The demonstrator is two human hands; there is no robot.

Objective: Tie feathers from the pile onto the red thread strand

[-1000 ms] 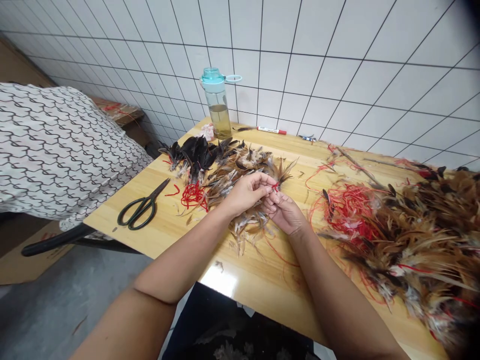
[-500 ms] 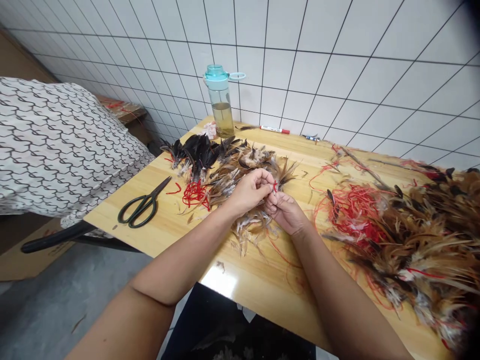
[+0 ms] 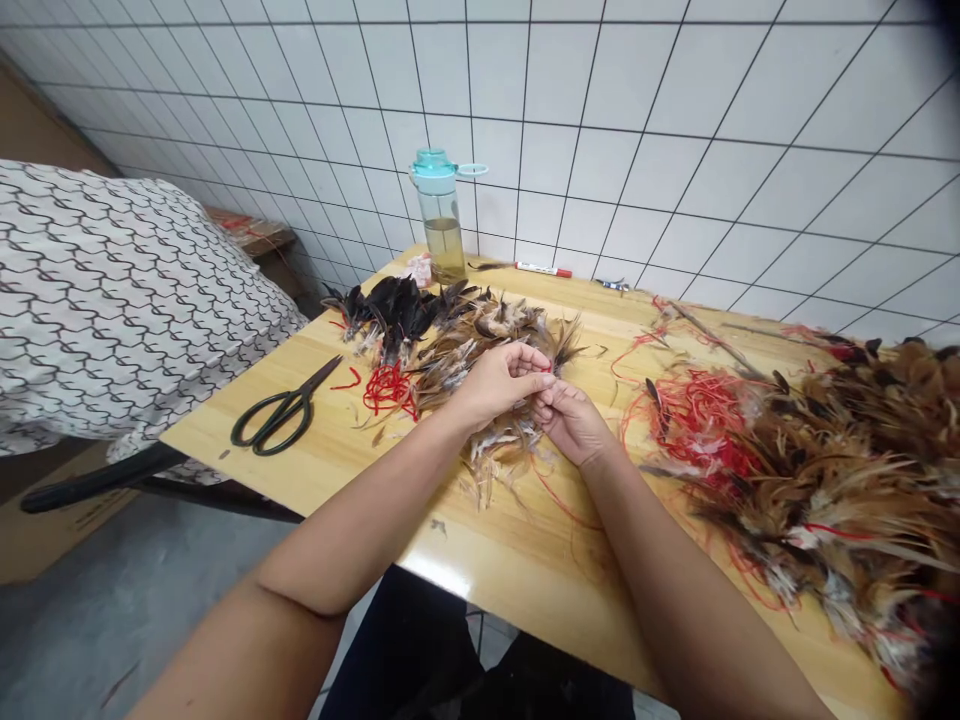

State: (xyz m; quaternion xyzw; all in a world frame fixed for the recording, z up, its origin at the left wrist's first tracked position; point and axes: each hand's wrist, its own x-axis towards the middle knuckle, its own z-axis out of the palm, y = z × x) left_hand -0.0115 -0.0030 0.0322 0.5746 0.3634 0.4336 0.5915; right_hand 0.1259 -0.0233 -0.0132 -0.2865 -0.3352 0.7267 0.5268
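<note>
My left hand [image 3: 504, 383] and my right hand [image 3: 574, 424] meet fingertip to fingertip above the wooden table [image 3: 315, 465]. Both are closed in a pinch on a short red string [image 3: 546, 369], which shows between the left thumb and fingers. What else the fingertips hold is hidden. Just behind the hands, brown feathers [image 3: 564, 343] fan out, part of a spread of brown feather bunches [image 3: 450, 362] under and beside my left hand. Loose pale feathers [image 3: 491, 465] lie below my wrists.
Black-handled scissors [image 3: 281, 412], cut red strings [image 3: 388, 390] and black feather bunches [image 3: 397, 312] lie at left. A water bottle [image 3: 444, 225] and a red marker [image 3: 543, 269] are near the wall. At right are tangled red string [image 3: 701, 415] and a large feather pile [image 3: 847, 480]. Patterned cloth [image 3: 135, 310] hangs far left.
My fingertips have drawn closer together, and less of the red string shows between them. The camera has tilted slightly up. Things on the table lie as before.
</note>
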